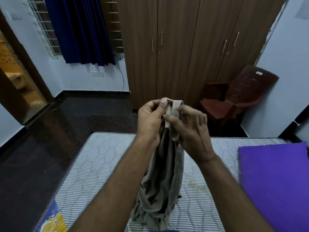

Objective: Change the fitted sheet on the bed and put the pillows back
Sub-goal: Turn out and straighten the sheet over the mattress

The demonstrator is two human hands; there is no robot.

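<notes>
Left hand [151, 117] and right hand [192, 129] both pinching the top of a beige sheet [161, 178], sheet hanging onto the striped mattress [93, 164], purple pillow [275, 178] lying at its right edge

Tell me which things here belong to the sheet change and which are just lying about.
Belongs to the job:
- grey-brown sheet, bunched, top edge held by both hands
- left hand and right hand, pinching it
- bare striped mattress
- purple fabric on the bed, likely bedding

Just lying about:
- brown plastic chair
- wardrobe
- blue curtain
</notes>
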